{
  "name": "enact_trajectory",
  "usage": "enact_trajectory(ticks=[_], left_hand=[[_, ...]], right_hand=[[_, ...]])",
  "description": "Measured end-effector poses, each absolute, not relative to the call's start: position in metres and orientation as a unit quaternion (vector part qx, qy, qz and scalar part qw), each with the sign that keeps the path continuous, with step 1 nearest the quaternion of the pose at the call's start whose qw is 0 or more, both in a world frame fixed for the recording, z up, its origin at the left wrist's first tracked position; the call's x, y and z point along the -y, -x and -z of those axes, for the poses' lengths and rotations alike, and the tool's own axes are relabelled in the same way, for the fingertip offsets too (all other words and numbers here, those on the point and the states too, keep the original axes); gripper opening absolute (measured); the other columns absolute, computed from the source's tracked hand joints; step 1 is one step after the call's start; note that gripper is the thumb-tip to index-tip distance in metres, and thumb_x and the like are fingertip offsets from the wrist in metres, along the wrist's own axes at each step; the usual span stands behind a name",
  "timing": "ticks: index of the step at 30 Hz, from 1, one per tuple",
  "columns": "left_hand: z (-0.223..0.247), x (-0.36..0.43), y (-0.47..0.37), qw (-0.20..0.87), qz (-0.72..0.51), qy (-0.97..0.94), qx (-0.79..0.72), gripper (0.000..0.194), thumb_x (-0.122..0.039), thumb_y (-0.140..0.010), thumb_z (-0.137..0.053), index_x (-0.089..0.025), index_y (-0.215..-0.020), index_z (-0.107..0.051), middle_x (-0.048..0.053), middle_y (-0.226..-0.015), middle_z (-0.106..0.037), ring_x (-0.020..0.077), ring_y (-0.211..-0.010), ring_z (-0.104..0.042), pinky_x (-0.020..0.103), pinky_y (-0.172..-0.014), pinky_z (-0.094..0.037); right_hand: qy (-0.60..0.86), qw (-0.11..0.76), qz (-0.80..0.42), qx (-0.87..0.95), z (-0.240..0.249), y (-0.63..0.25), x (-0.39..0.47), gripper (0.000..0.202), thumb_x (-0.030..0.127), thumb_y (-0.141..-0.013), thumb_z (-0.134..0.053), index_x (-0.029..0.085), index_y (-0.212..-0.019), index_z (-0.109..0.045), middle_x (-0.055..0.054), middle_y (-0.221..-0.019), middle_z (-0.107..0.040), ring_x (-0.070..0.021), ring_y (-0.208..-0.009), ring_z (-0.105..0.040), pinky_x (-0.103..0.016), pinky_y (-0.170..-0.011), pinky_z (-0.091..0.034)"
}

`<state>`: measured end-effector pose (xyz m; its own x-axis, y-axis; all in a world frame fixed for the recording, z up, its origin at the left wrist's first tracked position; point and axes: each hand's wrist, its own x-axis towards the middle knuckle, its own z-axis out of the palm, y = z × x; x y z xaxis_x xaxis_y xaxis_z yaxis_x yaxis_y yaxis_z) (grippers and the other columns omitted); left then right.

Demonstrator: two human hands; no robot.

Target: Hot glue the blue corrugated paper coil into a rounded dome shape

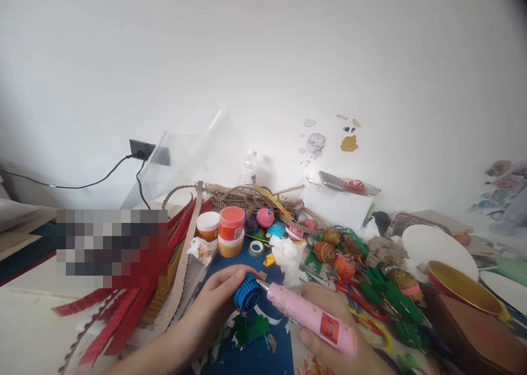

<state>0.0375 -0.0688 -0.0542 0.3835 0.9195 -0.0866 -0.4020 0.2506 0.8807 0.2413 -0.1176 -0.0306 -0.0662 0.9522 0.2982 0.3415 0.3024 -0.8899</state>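
My left hand (217, 291) is closed around a blue coil of corrugated paper (247, 294), thumb and fingers at its upper left side. My right hand (323, 297) grips a pink glue gun (298, 306), straight like a pen, with a red switch on its body. Its metal nozzle points left, at the coil's upper right edge; whether it touches cannot be made out. Below the coil lies a green strip of corrugated paper (252, 330) on a dark blue mat (282, 336).
Paint jars (231, 224), a tape roll (256, 247) and crumpled white tissue (288, 257) stand beyond my hands. Red corrugated strips (134, 314) spread at left. Coiled paper balls (326, 251), green-handled scissors (382, 298) and a brown box (473, 334) crowd the right. A wall rises behind.
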Motion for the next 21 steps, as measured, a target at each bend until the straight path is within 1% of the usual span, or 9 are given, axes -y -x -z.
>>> enact_trajectory(ticks=[3,5,8,10,13,15,18,19,21], left_hand=[[0.054,0.068,-0.038,0.725,-0.454,-0.415,-0.309,0.030,-0.045,-0.066,-0.069,-0.017,-0.078,-0.069,0.003,-0.070,-0.064,0.0163,-0.066,-0.053,0.025,-0.063,-0.038],[0.053,0.068,-0.038,0.725,-0.453,-0.421,-0.304,0.031,-0.045,-0.066,-0.069,-0.016,-0.077,-0.069,0.003,-0.070,-0.064,0.0159,-0.066,-0.053,0.025,-0.064,-0.038],[0.054,0.067,-0.038,0.726,-0.451,-0.422,-0.303,0.031,-0.045,-0.066,-0.070,-0.016,-0.078,-0.069,0.003,-0.070,-0.063,0.0155,-0.067,-0.053,0.025,-0.064,-0.038],[0.055,0.067,-0.038,0.731,-0.449,-0.418,-0.300,0.031,-0.044,-0.066,-0.070,-0.016,-0.078,-0.067,0.002,-0.069,-0.061,0.0140,-0.064,-0.052,0.024,-0.061,-0.037],[0.055,0.067,-0.038,0.742,-0.458,-0.406,-0.276,0.027,-0.041,-0.066,-0.072,-0.018,-0.077,-0.062,-0.002,-0.068,-0.057,0.0101,-0.059,-0.048,0.021,-0.055,-0.034],[0.054,0.068,-0.039,0.745,-0.463,-0.406,-0.257,0.025,-0.039,-0.069,-0.071,-0.019,-0.076,-0.058,-0.003,-0.068,-0.055,0.0087,-0.059,-0.046,0.020,-0.055,-0.033],[0.054,0.069,-0.039,0.745,-0.463,-0.412,-0.246,0.025,-0.038,-0.071,-0.069,-0.018,-0.073,-0.055,-0.003,-0.067,-0.054,0.0085,-0.060,-0.046,0.020,-0.056,-0.034],[0.054,0.069,-0.039,0.745,-0.464,-0.411,-0.246,0.025,-0.038,-0.071,-0.069,-0.018,-0.072,-0.054,-0.003,-0.067,-0.054,0.0085,-0.060,-0.046,0.020,-0.057,-0.034],[0.055,0.068,-0.038,0.745,-0.469,-0.405,-0.247,0.027,-0.037,-0.071,-0.070,-0.018,-0.070,-0.052,-0.003,-0.068,-0.054,0.0085,-0.060,-0.046,0.020,-0.058,-0.035]], right_hand=[[0.464,0.423,-0.311,0.713,0.031,-0.242,0.117,0.029,0.051,-0.065,-0.063,0.024,-0.056,-0.065,-0.002,-0.057,-0.049,-0.0168,-0.053,-0.044,-0.028,-0.054,-0.040],[0.452,0.404,-0.297,0.737,0.030,-0.243,0.116,0.028,0.050,-0.068,-0.060,0.023,-0.063,-0.068,-0.003,-0.060,-0.051,-0.0174,-0.056,-0.046,-0.028,-0.056,-0.041],[0.452,0.408,-0.302,0.733,0.031,-0.245,0.116,0.028,0.049,-0.068,-0.061,0.023,-0.066,-0.070,-0.004,-0.062,-0.054,-0.0186,-0.058,-0.048,-0.029,-0.058,-0.043],[0.461,0.423,-0.309,0.716,0.033,-0.247,0.116,0.026,0.049,-0.066,-0.064,0.024,-0.066,-0.071,-0.004,-0.064,-0.058,-0.0206,-0.060,-0.052,-0.030,-0.061,-0.046],[0.482,0.451,-0.298,0.690,0.043,-0.252,0.119,0.025,0.045,-0.064,-0.068,0.025,-0.078,-0.072,-0.006,-0.079,-0.065,-0.0269,-0.077,-0.058,-0.035,-0.073,-0.047],[0.494,0.461,-0.291,0.677,0.053,-0.255,0.120,0.028,0.044,-0.066,-0.068,0.025,-0.087,-0.071,-0.008,-0.090,-0.066,-0.0295,-0.087,-0.059,-0.038,-0.079,-0.046],[0.517,0.477,-0.288,0.650,0.063,-0.256,0.121,0.034,0.045,-0.067,-0.068,0.022,-0.092,-0.070,-0.010,-0.093,-0.067,-0.0293,-0.087,-0.060,-0.039,-0.078,-0.048],[0.520,0.481,-0.282,0.647,0.064,-0.255,0.121,0.035,0.047,-0.068,-0.067,0.021,-0.092,-0.070,-0.010,-0.091,-0.067,-0.0286,-0.085,-0.061,-0.038,-0.077,-0.048],[0.506,0.475,-0.263,0.670,0.062,-0.252,0.120,0.032,0.049,-0.071,-0.063,0.021,-0.085,-0.070,-0.009,-0.084,-0.067,-0.0262,-0.079,-0.062,-0.035,-0.073,-0.050]])
